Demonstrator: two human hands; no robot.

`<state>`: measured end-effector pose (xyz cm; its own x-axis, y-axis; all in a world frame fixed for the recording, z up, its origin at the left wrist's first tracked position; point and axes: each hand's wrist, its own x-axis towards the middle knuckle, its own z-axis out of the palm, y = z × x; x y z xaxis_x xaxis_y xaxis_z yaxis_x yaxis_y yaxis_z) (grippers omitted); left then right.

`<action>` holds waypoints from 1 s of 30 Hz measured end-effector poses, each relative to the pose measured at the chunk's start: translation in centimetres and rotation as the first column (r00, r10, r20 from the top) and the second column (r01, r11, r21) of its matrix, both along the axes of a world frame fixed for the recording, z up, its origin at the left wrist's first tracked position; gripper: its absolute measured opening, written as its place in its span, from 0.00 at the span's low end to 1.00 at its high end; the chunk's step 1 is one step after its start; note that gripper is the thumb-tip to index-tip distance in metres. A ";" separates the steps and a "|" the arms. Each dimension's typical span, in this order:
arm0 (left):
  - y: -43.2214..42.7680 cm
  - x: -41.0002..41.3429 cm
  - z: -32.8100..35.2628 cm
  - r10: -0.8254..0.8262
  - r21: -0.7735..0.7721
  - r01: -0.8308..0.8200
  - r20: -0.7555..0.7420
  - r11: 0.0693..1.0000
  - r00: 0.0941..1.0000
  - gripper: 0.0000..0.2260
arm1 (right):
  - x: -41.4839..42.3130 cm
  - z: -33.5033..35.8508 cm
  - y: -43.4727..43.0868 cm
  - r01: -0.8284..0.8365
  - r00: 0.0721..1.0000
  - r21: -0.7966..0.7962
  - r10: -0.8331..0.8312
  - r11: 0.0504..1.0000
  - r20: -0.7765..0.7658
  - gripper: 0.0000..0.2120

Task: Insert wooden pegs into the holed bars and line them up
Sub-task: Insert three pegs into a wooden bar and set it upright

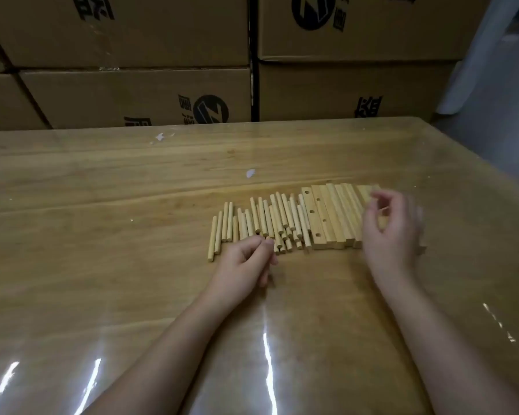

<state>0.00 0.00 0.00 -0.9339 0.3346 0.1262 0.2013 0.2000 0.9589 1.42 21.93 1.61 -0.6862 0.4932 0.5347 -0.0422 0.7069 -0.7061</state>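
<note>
Lighting is dim overall and warm in tone. The cardboard boxes [132, 34] from 10 to 2 o'clock sit in heavy shade. The table [102, 205] is brightest at centre; its glossy cover throws white glare streaks [269, 369] at 4, 6 and 7 o'clock. The right hand [393, 232] at 3 o'clock is smeared by motion blur — the left hand [243, 262] is sharper, with a faint shadow at its fingers. Wide-angle distortion bows the table's far edge.

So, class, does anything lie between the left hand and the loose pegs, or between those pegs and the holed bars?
Nothing visible does. The left hand is at the near ends of the pegs, which lie directly beside the holed bars. The blurred right hand covers only the bars' right end.
</note>
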 end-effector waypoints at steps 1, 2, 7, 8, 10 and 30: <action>0.0 0.1 0.2 0.000 0.010 0.000 -0.003 1.000 1.000 0.17 | -0.1 -0.1 1.1 0.147 0.988 0.052 -0.149 0.988 0.030 0.13; 0.0 0.0 0.2 0.011 0.016 -0.012 0.008 1.000 1.000 0.17 | -0.2 -0.3 1.8 0.283 0.951 0.096 -0.292 0.954 0.102 0.16; -0.1 0.1 0.1 -0.009 0.069 0.008 0.017 0.998 1.000 0.17 | -0.6 -1.6 3.6 0.295 0.775 0.132 -0.318 0.946 0.547 0.24; -0.1 0.2 0.2 -0.019 0.082 0.018 0.015 0.996 1.000 0.18 | -0.6 -1.6 3.6 0.289 0.776 0.126 -0.309 0.949 0.549 0.24; -0.2 0.2 0.2 -0.021 0.090 0.019 0.019 0.996 1.000 0.20 | -0.6 -1.4 4.0 0.310 0.801 0.089 -0.311 0.946 0.512 0.22; -0.6 0.3 1.3 -0.027 0.306 -0.023 0.157 0.952 0.987 0.06 | 1.0 1.9 -3.8 -0.272 0.956 -0.767 0.257 0.581 -0.144 0.11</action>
